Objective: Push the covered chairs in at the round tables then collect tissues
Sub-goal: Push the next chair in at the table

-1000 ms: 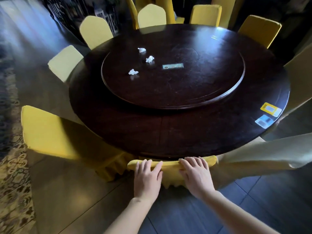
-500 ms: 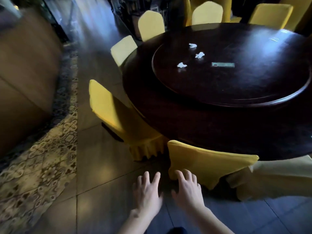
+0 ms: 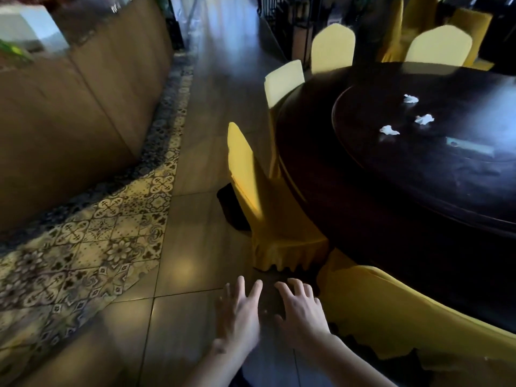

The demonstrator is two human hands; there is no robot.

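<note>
Ahead and to my right I see a dark round table (image 3: 349, 191) with a raised turntable (image 3: 446, 174) at its middle. Three crumpled white tissues sit on the turntable, well out of reach of both hands: one farthest back (image 3: 410, 98), one just right of it and nearer (image 3: 424, 119), one nearest the rim (image 3: 389, 130). A small flat card (image 3: 469, 145) lies beside them.

Yellow covered chairs ring the table. One chair (image 3: 251, 188) stands ahead of the hands, turned at an angle, its back away from the table edge and its skirt (image 3: 287, 252) touching the floor. Another chair (image 3: 405, 311) sits at lower right, tucked under the table edge, just beside my right hand. Paler chairs stand farther round: one (image 3: 283, 81) at the table's far left edge, two more (image 3: 332, 50) (image 3: 439, 46) behind it.

To the left, a wooden counter (image 3: 83, 107) runs along the room, with a strip of patterned tile (image 3: 106, 241) at its foot and plain floor tiles (image 3: 195, 219) between it and the table.

My left hand (image 3: 240, 317) hangs over the floor, fingers straight and spread, holding nothing. My right hand (image 3: 303, 311) is close beside it, fingers loosely spread and slightly bent, also holding nothing; I cannot tell whether it brushes the near chair's cover. Both are slightly blurred.
</note>
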